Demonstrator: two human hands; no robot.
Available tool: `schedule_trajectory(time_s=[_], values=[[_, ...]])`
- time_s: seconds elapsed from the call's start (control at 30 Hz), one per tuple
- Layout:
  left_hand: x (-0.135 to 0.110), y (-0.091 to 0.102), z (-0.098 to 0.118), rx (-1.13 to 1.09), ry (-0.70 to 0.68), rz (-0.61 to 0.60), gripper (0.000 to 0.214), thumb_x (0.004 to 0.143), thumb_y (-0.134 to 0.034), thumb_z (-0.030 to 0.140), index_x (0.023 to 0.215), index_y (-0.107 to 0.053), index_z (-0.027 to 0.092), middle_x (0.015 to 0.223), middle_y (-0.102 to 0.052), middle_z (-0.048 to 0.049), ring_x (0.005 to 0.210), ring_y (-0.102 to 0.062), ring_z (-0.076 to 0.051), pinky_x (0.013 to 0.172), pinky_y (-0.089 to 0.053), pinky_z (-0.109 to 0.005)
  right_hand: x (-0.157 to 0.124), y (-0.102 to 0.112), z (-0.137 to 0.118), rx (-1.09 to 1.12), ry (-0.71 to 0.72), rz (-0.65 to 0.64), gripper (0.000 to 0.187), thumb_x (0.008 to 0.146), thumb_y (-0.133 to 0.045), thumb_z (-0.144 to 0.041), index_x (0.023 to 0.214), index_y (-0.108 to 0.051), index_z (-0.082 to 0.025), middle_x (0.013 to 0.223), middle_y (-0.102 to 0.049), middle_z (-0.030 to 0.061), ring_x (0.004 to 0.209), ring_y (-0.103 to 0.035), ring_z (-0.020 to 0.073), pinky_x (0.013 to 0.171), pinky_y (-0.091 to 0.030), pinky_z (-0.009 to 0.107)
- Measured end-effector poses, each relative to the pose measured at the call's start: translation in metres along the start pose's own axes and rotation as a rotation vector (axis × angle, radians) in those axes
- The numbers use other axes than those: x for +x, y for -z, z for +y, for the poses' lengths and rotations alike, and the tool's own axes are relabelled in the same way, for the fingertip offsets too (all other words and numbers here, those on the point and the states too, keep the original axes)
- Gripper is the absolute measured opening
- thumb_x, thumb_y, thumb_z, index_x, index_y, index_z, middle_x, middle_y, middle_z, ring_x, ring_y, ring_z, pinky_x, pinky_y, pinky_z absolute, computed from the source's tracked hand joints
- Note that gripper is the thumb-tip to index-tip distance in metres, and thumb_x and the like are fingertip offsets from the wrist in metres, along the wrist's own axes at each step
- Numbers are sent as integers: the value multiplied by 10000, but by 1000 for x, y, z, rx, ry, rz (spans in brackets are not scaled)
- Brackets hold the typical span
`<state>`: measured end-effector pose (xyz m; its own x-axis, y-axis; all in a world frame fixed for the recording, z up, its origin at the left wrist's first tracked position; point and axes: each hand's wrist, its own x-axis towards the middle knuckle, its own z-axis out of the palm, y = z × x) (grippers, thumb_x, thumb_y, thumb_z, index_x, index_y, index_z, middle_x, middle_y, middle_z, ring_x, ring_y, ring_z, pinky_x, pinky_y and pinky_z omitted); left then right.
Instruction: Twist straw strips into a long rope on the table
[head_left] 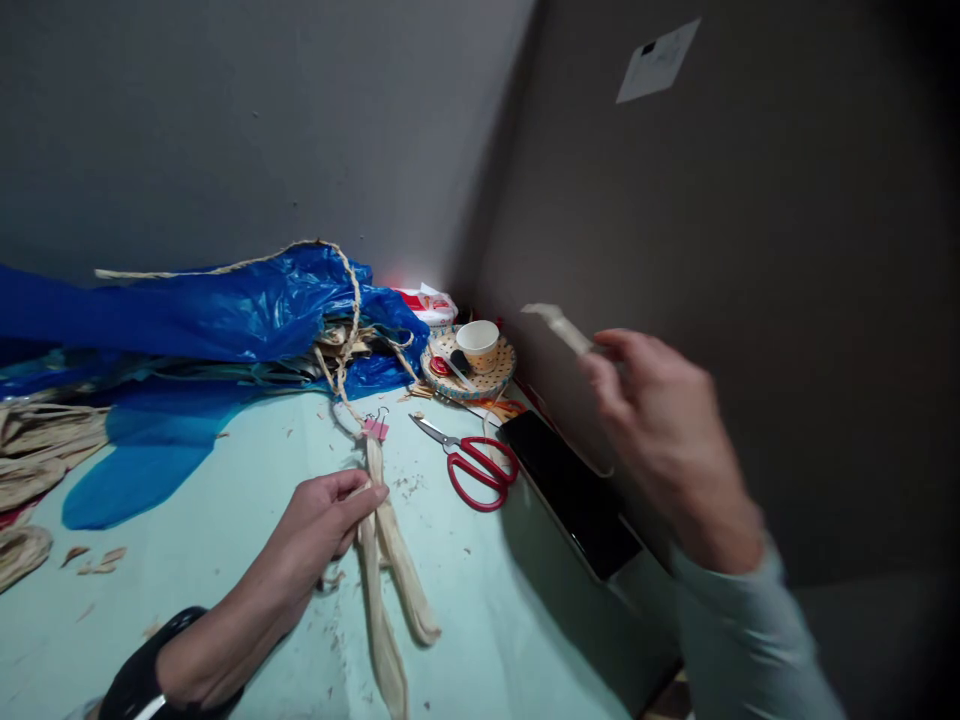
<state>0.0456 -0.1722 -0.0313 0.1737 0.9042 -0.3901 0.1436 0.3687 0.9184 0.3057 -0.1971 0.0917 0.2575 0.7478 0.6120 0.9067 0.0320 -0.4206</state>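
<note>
My left hand point(322, 515) is closed in a pinch on pale plant-fibre strips point(405, 590), whose loose ends hang toward me over the table. Just above these fingers, a pink binder clip point(376, 429) sits at the top of the strips. From there a thin braided cord point(351, 330) runs up over the blue plastic bag. My right hand point(667, 430) is raised at the right, blurred by motion, thumb and fingers closed on a short pale fibre strip point(566, 330) that points up and left. Red-handled scissors point(486, 474) lie open between the hands, touched by neither.
A blue plastic bag point(247, 310) with dried fibre inside covers the back left. More fibre bundles point(45, 440) lie at the left edge. A woven tray point(491, 385) bears a paper cup point(478, 345). A dark phone point(570, 490) rests at the right, near the wall point(712, 250).
</note>
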Motion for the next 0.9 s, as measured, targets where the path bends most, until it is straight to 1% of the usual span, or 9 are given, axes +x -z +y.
schedule_trajectory(time_s=[0.07, 0.13, 0.2, 0.33, 0.53, 0.6, 0.7, 0.8, 0.9], values=[[1, 1, -1, -45, 19, -34, 305, 712, -709, 439, 649, -557, 181, 454, -309, 121, 446, -151, -55, 443, -72, -209, -13, -39, -7, -46, 120, -53, 167, 876, -581, -193, 994, -685, -137, 1069, -679, 167, 971, -580, 284, 822, -430, 411], [1, 2, -1, -82, 14, -63, 300, 714, -714, 432, 675, -570, 172, 486, -324, 118, 456, -135, -49, 446, -51, -213, -32, -75, -21, 162, 246, -313, 212, 916, -555, -198, 1070, -690, -142, 1050, -706, 135, 952, -616, 241, 843, -447, 350], [2, 3, -1, -103, -13, -83, 280, 722, -710, 415, 728, -586, 164, 522, -354, 109, 470, -141, -48, 454, -49, -211, -53, -104, -38, 326, 266, -568, 212, 943, -560, -259, 1067, -703, -164, 989, -721, 100, 880, -636, 204, 796, -454, 303], [4, 4, -3, -99, -40, -96, 293, 707, -726, 411, 793, -588, 166, 516, -335, 118, 477, -133, -53, 464, -57, -216, -75, -135, -57, 501, 154, -652, 142, 922, -599, -232, 968, -717, -167, 904, -705, 53, 814, -609, 164, 746, -427, 262], [4, 5, -5, -108, -15, -96, 317, 738, -733, 458, 766, -621, 162, 533, -301, 117, 483, -124, -55, 465, -61, -210, -64, -131, -41, 891, -133, -630, 121, 887, -571, -211, 788, -614, -157, 745, -580, -15, 689, -503, 119, 654, -380, 236], [4, 5, -5, -134, 10, -91, 337, 738, -738, 474, 815, -668, 154, 551, -368, 100, 469, -152, -49, 457, -72, -205, -58, -120, -35, 997, -255, -654, 121, 882, -559, -235, 784, -570, -164, 696, -518, -36, 629, -450, 106, 602, -354, 229], [3, 4, -3, -183, 34, -72, 322, 699, -779, 443, 840, -708, 163, 665, -552, 36, 479, -331, -51, 448, -182, -187, -55, -105, -31, 1037, -397, -728, 97, 854, -576, -261, 815, -547, -176, 630, -457, -63, 561, -390, 96, 551, -309, 226], [0, 3, -2, -209, 39, -47, 296, 676, -791, 428, 819, -726, 177, 718, -636, 0, 540, -490, -91, 468, -308, -191, -61, -101, -34, 980, -392, -816, 100, 834, -570, -248, 777, -533, -175, 626, -476, -51, 576, -409, 105, 551, -304, 235], [-2, 3, -1, -239, 43, -50, 276, 673, -801, 383, 858, -744, 186, 618, -615, 29, 531, -518, -93, 496, -370, -180, -72, -104, -40, 834, -289, -822, 101, 831, -549, -212, 739, -529, -175, 709, -533, -16, 675, -476, 130, 613, -345, 251]])
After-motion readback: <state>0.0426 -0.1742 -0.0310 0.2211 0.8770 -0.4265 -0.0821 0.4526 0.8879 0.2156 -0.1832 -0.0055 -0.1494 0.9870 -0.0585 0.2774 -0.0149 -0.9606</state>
